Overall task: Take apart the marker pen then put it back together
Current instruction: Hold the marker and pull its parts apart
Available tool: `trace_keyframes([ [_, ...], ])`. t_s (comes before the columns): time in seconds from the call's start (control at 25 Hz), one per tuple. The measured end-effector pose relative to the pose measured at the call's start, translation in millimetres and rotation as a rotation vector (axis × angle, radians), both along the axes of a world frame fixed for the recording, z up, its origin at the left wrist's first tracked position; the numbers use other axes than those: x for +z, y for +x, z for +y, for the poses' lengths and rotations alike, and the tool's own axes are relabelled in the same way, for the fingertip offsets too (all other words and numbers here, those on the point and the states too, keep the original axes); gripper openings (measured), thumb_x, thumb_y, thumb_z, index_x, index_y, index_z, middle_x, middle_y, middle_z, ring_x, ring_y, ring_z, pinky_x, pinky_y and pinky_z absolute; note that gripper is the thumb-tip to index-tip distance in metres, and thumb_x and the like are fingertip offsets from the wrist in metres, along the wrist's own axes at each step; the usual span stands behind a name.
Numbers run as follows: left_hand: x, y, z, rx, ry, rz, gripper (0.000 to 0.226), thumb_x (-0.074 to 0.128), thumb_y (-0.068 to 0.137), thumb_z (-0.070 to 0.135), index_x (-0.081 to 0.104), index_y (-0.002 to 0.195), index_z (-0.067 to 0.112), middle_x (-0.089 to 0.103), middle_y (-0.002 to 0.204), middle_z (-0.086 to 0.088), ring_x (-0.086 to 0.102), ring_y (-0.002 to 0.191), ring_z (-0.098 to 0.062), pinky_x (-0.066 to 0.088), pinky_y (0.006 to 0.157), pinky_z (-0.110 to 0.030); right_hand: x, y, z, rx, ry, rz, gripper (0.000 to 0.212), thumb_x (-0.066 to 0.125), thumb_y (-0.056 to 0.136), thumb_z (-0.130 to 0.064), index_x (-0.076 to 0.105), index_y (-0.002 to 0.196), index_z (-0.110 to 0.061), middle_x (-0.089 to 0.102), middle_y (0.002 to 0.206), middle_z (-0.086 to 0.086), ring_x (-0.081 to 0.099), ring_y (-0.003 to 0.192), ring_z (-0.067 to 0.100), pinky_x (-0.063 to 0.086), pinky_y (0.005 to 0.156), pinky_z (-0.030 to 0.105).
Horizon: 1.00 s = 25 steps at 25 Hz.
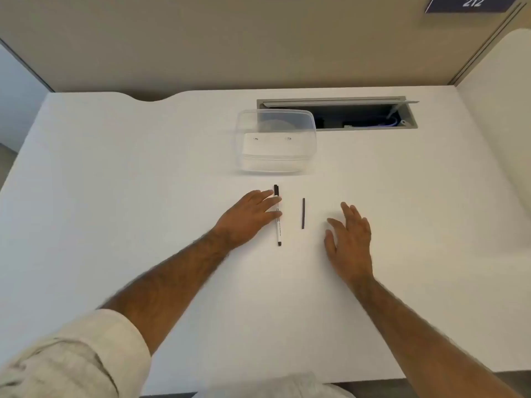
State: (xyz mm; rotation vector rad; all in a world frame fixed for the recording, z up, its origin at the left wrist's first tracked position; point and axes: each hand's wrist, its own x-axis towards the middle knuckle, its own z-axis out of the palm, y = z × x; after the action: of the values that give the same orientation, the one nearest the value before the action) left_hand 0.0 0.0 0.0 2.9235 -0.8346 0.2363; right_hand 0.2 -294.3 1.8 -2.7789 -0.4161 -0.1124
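Seeing it from the head view, the pen (278, 225) lies lengthwise on the table (143, 196), its dark cap pointing away from the person. The left hand (247, 215) lies released over its middle, straight fingertips touching the barrel and grasping nothing. A thin dark rod (303, 213), probably the pen's ink core, lies parallel just beside the pen, between the two hands. The right hand (349, 237) is flat and spread, empty, near the rod but apart from it; whether it rests on the table or hovers above it I cannot tell. With the core out, the pen looks taken apart, so reassembly seems the likely step. To do it well, pinch the barrel in the left hand so it cannot roll, lift the rod near one end with the right, line the two up along one axis, and feed the rod straight into the open end without bending it, then close the end. Beyond the pen stands a clear tub (275, 163); two tiny specks show through its wall, too small to identify, and otherwise nothing is visible inside. Behind it an open hatch (359, 119) in the table holds cables.
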Motion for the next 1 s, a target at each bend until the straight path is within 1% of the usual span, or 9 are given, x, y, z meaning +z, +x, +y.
trace_keyframes([
  [0.08, 3, 7, 4, -0.066, 0.024, 0.0, 0.043, 0.066, 0.088, -0.001, 0.064, 0.126, 0.019, 0.06, 0.139, -0.003, 0.05, 0.134, -0.033, 0.041, 0.112, -0.043, 6, 0, 7, 0.035, 0.039, -0.039, 0.034, 0.044, 0.095, -0.025, 0.068, 0.115, -0.01, 0.042, 0.154, 0.014, 0.032, 0.147, 0.032, 0.021, 0.121, 0.052],
  [0.28, 3, 13, 1, -0.173, 0.042, 0.018, 0.04, 0.067, 0.09, 0.003, 0.065, 0.126, 0.02, 0.061, 0.137, -0.004, 0.053, 0.132, -0.032, 0.043, 0.109, -0.04, 12, -9, 31, 0.121, 0.07, -0.075, 0.026, 0.051, 0.093, -0.019, 0.068, 0.111, -0.01, 0.05, 0.148, 0.015, 0.041, 0.141, 0.032, 0.028, 0.118, 0.046],
  [0.4, 6, 19, 0, -0.197, 0.042, 0.02, 0.035, 0.075, 0.085, 0.006, 0.07, 0.117, 0.019, 0.068, 0.127, -0.004, 0.058, 0.127, -0.032, 0.048, 0.105, -0.04, 15, -17, 46, 0.103, 0.124, -0.004, 0.024, 0.058, 0.093, -0.016, 0.069, 0.114, -0.011, 0.057, 0.141, 0.011, 0.048, 0.134, 0.027, 0.034, 0.113, 0.037],
  [0.52, 8, 22, 0, -0.206, 0.031, 0.0, 0.029, 0.077, 0.083, 0.004, 0.072, 0.108, 0.017, 0.07, 0.116, -0.002, 0.061, 0.122, -0.031, 0.05, 0.101, -0.038, 18, -24, 56, 0.115, 0.173, 0.07, 0.03, 0.061, 0.092, -0.015, 0.066, 0.122, -0.011, 0.06, 0.137, 0.008, 0.052, 0.13, 0.024, 0.043, 0.108, 0.037],
  [0.72, 13, 19, -1, -0.188, 0.053, -0.035, 0.023, 0.059, 0.088, -0.008, 0.064, 0.096, 0.013, 0.066, 0.098, -0.004, 0.062, 0.101, -0.027, 0.035, 0.115, -0.04, 31, -24, 68, 0.087, 0.228, 0.093, 0.029, 0.059, 0.094, -0.016, 0.066, 0.122, -0.012, 0.066, 0.127, 0.002, 0.061, 0.118, 0.02, 0.052, 0.099, 0.036],
  [0.8, 18, 16, 1, -0.149, 0.066, 0.002, 0.028, 0.047, 0.087, -0.012, 0.059, 0.094, 0.013, 0.06, 0.087, -0.003, 0.059, 0.086, -0.024, 0.029, 0.12, -0.043, 40, -24, 73, 0.058, 0.257, 0.106, 0.028, 0.057, 0.095, -0.017, 0.065, 0.122, -0.015, 0.067, 0.121, -0.002, 0.063, 0.111, 0.017, 0.052, 0.091, 0.03],
  [0.88, 21, 12, 5, -0.1, 0.039, 0.08, 0.028, 0.047, 0.087, -0.011, 0.056, 0.095, 0.014, 0.058, 0.085, -0.002, 0.059, 0.082, -0.024, 0.029, 0.121, -0.04, 44, -22, 76, 0.033, 0.289, 0.116, 0.027, 0.056, 0.096, -0.018, 0.064, 0.122, -0.018, 0.068, 0.118, -0.005, 0.065, 0.105, 0.014, 0.051, 0.088, 0.027],
  [0.92, 23, 9, 7, -0.056, -0.011, 0.135, 0.025, 0.05, 0.088, -0.008, 0.056, 0.096, 0.015, 0.058, 0.086, -0.001, 0.06, 0.085, -0.024, 0.036, 0.116, -0.038, 45, -20, 78, 0.013, 0.322, 0.143, 0.027, 0.056, 0.097, -0.019, 0.064, 0.123, -0.019, 0.067, 0.117, -0.007, 0.065, 0.103, 0.013, 0.052, 0.088, 0.027],
  [1.0, 35, -2, 9, 0.073, -0.152, 0.27, 0.016, 0.05, 0.096, 0.006, 0.051, 0.098, 0.021, 0.055, 0.093, 0.005, 0.055, 0.09, -0.02, 0.053, 0.088, -0.043, 49, -16, 81, -0.056, 0.432, 0.278, 0.027, 0.057, 0.097, -0.023, 0.062, 0.124, -0.021, 0.068, 0.113, -0.008, 0.065, 0.098, 0.01, 0.053, 0.089, 0.03],
])
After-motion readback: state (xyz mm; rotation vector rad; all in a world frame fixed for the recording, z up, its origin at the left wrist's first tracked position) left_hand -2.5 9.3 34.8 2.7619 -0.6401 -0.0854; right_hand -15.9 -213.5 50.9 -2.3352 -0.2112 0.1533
